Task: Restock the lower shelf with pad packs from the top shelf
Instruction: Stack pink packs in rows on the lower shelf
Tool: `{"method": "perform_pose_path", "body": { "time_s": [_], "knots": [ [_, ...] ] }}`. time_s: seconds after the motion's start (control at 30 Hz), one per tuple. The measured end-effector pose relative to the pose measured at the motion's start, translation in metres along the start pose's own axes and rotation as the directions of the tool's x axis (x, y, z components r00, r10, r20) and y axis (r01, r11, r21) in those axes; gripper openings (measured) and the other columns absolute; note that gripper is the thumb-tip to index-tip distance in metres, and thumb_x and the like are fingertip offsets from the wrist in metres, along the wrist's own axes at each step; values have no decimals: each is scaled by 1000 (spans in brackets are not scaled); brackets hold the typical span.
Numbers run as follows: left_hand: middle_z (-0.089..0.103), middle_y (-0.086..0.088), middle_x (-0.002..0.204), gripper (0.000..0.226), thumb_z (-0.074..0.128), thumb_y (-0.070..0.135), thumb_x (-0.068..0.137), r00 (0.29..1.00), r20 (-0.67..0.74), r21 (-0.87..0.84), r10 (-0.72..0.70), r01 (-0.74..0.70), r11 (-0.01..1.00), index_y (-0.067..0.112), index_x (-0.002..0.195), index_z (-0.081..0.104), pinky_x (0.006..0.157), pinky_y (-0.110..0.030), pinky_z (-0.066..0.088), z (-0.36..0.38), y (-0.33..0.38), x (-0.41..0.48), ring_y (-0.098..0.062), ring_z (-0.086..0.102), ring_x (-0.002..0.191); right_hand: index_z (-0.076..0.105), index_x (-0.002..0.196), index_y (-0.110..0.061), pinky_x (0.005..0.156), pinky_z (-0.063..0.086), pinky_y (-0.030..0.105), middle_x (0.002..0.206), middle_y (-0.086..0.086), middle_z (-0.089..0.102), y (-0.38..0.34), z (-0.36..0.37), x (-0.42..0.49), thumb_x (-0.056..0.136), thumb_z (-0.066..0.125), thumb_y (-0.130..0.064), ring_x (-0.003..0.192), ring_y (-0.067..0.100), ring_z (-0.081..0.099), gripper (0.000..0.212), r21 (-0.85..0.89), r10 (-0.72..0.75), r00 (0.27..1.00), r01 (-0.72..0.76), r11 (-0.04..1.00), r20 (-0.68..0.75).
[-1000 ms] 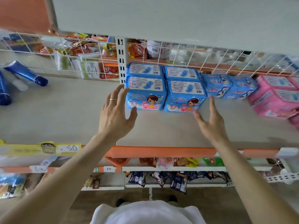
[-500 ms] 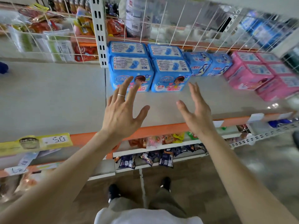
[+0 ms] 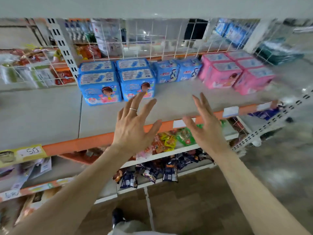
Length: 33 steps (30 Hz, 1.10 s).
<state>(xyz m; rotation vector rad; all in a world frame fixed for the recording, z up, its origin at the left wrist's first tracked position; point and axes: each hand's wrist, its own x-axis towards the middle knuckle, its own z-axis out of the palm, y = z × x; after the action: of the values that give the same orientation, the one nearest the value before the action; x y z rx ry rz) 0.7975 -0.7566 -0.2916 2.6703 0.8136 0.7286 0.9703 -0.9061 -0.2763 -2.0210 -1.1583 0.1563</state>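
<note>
Counting, I get four blue pad packs (image 3: 101,92) at the back of the shelf (image 3: 42,112), two by two, printed fronts toward me, long sides along the edge. Two smaller blue packs (image 3: 177,72) and blurred pink packs (image 3: 220,77) sit right of them. Left hand (image 3: 133,126) and right hand (image 3: 205,129) hover with fingers spread, holding nothing.

both hands, left hand (image 3: 133,126) and right hand (image 3: 205,126), spread before blue pad packs (image 3: 116,83)

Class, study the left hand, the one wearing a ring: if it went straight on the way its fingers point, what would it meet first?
Probably the right-hand front blue plastic pad pack with a cartoon girl; the left hand overlaps its lower edge here, though depth is unclear.
</note>
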Motion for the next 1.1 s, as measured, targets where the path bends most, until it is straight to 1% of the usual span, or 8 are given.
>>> {"method": "perform_pose_path", "body": {
  "time_s": [0.1,0.27,0.47,0.57,0.67,0.8,0.87,1.1],
  "knots": [
    [23,-2,164,67,44,61,92,997,18,18,73,-73,997,30,150,36,113,-51,30,17,63,7,-30,26,146,27,155,-37,121,20,56,167,-11,8,24,-48,-23,90,45,-64,153,12,9,73,-2,-10,998,10,1000,-55],
    [29,-1,161,67,44,60,92,988,-2,4,156,-156,988,26,149,39,112,-51,33,37,156,15,-30,32,144,27,156,-31,124,20,44,165,-11,14,66,-124,-52,95,61,-42,152,4,8,70,67,-6,983,19,998,-183],
    [37,-4,154,69,43,59,93,987,-55,-44,152,-155,987,21,149,37,109,-49,36,46,233,23,-26,39,139,27,157,-27,124,17,37,165,-6,18,102,-205,-80,94,60,-46,152,5,9,73,21,-19,972,24,999,-232],
    [36,-3,155,69,45,58,93,980,-60,-47,192,-194,980,21,150,38,112,-50,34,47,259,28,-25,39,139,29,156,-29,122,16,30,165,-8,18,112,-234,-83,94,59,-47,151,3,11,71,-8,-16,966,15,1000,-258],
    [37,-4,156,70,46,58,93,965,-61,-19,255,-256,966,21,151,37,113,-51,34,42,279,47,-26,37,142,30,156,-25,124,17,32,165,-8,20,115,-254,-73,90,57,-50,151,1,11,75,6,-10,964,13,1000,-267],
    [40,-4,154,67,48,56,91,914,-165,44,370,-368,929,21,148,42,112,-45,30,23,299,92,-28,41,138,27,156,-27,124,19,34,164,-11,19,114,-279,-40,92,62,-46,151,1,12,75,-34,-73,956,66,997,-285],
    [40,-4,154,66,48,57,92,889,-207,75,407,-401,913,21,147,44,112,-45,29,10,310,119,-29,41,138,28,155,-25,123,20,33,164,-8,20,108,-294,-17,90,59,-51,151,5,16,76,-81,-117,942,97,992,-315],
    [49,-8,149,54,52,48,91,822,-343,86,454,-454,887,19,136,59,108,-49,36,-19,331,200,-33,50,130,32,154,-24,123,22,34,163,-6,25,86,-338,57,90,56,-57,150,4,19,77,-167,-225,906,174,970,-359]
  ]
}}
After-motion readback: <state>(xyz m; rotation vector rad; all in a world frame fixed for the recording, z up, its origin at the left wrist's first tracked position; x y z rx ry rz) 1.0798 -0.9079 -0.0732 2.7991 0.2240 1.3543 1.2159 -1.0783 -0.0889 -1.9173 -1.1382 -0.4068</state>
